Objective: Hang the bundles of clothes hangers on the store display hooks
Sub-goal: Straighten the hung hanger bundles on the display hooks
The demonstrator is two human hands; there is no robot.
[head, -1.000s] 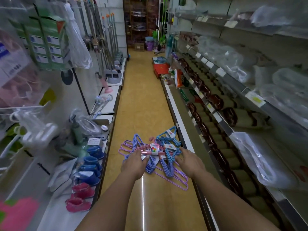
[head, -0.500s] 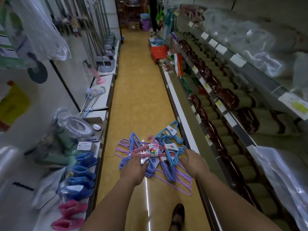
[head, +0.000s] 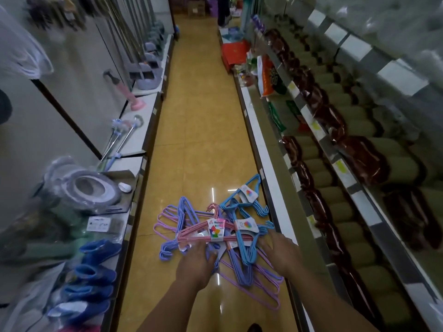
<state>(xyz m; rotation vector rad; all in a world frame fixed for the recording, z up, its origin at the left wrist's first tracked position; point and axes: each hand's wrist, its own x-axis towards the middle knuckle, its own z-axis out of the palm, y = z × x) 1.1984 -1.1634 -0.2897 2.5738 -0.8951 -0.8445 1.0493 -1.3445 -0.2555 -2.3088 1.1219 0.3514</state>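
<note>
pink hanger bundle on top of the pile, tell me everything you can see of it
The pink hanger bundle is a stack of thin hangers that look coated, bound by a white paper label printed with coloured shapes and the word Hanger. It lies flat across blue and purple bundles held above the yellow floor, hooks pointing away from the person. The left hand grips the pile just below it; the right hand holds the pile's other side.

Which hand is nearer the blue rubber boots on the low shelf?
The left. The left hand holds the near edge of the hanger bundles, on the side of the blue boots. The right hand is at the pile's opposite side, farther from them.
</note>
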